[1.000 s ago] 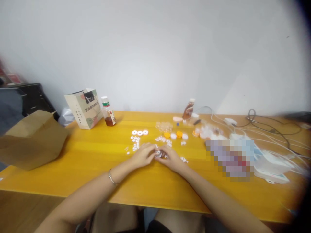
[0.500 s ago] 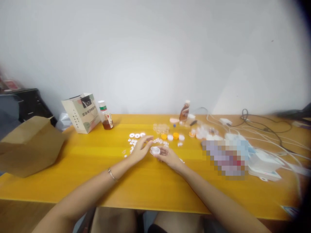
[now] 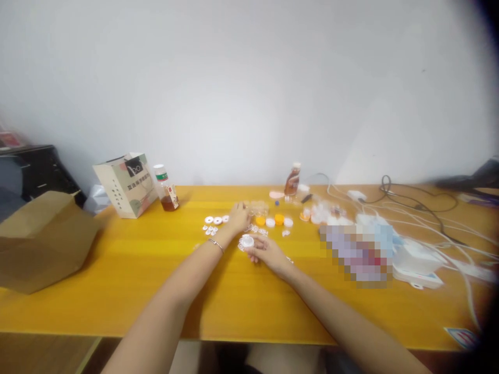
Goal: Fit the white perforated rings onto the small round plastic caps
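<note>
My right hand point(image 3: 268, 253) pinches a small clear round plastic cap point(image 3: 247, 241) just above the yellow wooden surface point(image 3: 128, 270), while my left hand point(image 3: 238, 218), fingers loosely curled and empty, reaches beyond it toward the clear little cups point(image 3: 258, 206).

print on the paper bag point(image 3: 125, 185) is too blurred to read.

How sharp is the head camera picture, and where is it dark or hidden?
Head view: soft all over, so the small white discs near the left hand lack detail; the right corners darken to black; a pixelated block hides part of the glossy yellow wooden table; its straight edges look bowed.
</note>
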The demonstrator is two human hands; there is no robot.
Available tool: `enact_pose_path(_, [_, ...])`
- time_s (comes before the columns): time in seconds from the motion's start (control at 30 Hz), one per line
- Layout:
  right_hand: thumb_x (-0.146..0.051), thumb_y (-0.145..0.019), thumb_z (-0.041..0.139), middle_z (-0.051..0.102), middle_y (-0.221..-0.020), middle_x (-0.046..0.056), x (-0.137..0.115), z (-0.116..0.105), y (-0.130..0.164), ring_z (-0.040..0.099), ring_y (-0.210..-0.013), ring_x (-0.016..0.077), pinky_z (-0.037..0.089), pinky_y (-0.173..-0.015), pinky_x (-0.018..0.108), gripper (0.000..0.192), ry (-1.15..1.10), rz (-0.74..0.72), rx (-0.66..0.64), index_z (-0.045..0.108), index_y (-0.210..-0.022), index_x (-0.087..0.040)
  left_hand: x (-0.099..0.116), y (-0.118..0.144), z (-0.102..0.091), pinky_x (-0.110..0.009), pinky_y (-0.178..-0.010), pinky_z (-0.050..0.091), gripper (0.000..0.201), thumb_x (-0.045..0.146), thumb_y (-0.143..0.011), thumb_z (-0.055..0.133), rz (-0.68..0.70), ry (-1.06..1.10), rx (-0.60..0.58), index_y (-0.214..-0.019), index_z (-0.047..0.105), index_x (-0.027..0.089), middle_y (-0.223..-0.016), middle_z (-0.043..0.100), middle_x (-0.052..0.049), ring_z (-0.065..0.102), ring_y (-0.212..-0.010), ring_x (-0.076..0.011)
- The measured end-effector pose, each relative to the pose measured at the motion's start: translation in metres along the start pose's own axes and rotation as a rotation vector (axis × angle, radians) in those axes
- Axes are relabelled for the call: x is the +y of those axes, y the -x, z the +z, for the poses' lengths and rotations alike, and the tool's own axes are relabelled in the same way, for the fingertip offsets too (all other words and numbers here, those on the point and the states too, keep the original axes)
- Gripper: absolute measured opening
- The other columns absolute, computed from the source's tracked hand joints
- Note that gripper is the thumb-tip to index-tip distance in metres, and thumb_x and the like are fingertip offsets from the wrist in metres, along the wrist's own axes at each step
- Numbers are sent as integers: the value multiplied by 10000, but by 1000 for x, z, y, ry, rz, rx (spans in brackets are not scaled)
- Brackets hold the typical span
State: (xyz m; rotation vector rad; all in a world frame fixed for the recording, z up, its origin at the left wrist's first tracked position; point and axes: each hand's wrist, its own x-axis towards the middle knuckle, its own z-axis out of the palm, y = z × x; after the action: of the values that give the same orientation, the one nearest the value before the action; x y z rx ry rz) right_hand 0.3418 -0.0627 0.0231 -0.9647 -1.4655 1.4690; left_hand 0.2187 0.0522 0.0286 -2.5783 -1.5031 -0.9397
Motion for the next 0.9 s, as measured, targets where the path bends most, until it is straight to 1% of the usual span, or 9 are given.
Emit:
enact_pose_path(0.13, [-314,-608,680,562,-517,-57,0,0,-1,514,-437,85,396,-432,206,451,-3,-4,-13,529,-1007,-168,0,5,-2,-381,-881,325,165,184,-796,449,3,22,10,-927,546,159,-1027,480,-111,427,-968,-239])
enact_pose_path(0.27, [-318,-606,685,568,-529,-52,1,0,-2,513,-448,80,388,-442,201,436,-3,7,-14,539,-987,-163,2,11,-3,-378,-826,360,109,151,-780,460,-13,65,15,-859,535,153,-895,549,-95,487,-886,-230])
enact_pose_path(0.33, [-324,-609,685,572,-534,-47,2,-1,-3,514,-451,82,385,-445,202,424,4,15,-14,545,-975,-162,3,14,-5,-381,-820,368,133,145,-773,469,-30,94,36,-895,522,155,-876,568,-86,504,-879,-227])
enact_pose_path(0.4, [-339,-614,682,584,-547,-37,2,-1,-3,519,-461,86,393,-457,209,405,14,20,-12,554,-955,-163,3,17,-9,-368,-837,374,199,150,-776,469,-38,127,65,-973,494,162,-948,570,-83,507,-921,-212])
enact_pose_path(0.5, [-361,-620,676,607,-587,-16,1,-2,-2,533,-493,93,417,-499,225,369,22,14,-14,573,-913,-160,0,25,-20,-332,-851,395,288,189,-780,483,-80,306,158,-1066,455,168,-1031,553,-81,517,-947,-178])
enact_pose_path(0.57, [-365,-622,675,616,-612,-5,0,-2,-1,541,-515,96,429,-528,233,352,25,10,-20,585,-893,-158,-4,36,-30,-326,-841,412,284,231,-775,501,-165,497,232,-1049,478,159,-1020,560,-85,540,-915,-169])
enact_pose_path(0.67, [-361,-618,678,617,-628,-3,-1,-1,0,543,-530,98,438,-553,243,350,29,8,-16,596,-894,-161,-6,61,-46,-317,-841,424,237,276,-788,488,-262,734,247,-992,525,160,-1011,580,-80,558,-911,-161])
enact_pose_path(0.8, [-352,-618,677,607,-625,-10,0,0,0,539,-538,100,440,-566,249,355,44,13,-28,604,-909,-163,5,96,-58,-303,-875,413,244,309,-786,506,-253,866,243,-987,538,173,-1064,569,-74,534,-982,-161])
enact_pose_path(0.9, [-341,-622,675,594,-620,-15,1,0,0,534,-545,98,438,-567,247,367,55,22,-49,601,-933,-159,18,110,-59,-299,-862,425,266,321,-792,506,-245,911,261,-1011,522,172,-1063,559,-78,539,-960,-159])
